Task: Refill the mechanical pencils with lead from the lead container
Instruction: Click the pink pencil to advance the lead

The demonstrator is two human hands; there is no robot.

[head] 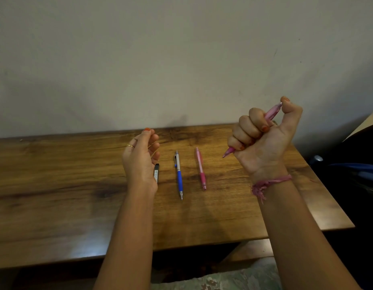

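Your right hand (263, 135) grips a translucent pink mechanical pencil (270, 114), thumb on its cap (likely clicking it); your left hand (141, 158) hangs relaxed, empty. Next, reach for the black lead container (156, 173).

Right hand (263, 139) fists a pink pencil (271, 114); left hand (140, 160) hovers relaxed.

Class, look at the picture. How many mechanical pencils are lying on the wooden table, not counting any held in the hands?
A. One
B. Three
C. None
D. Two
D: a blue and silver pencil and a pink pencil lie side by side on the table, while a second pink pencil is gripped in the right hand, off the surface.
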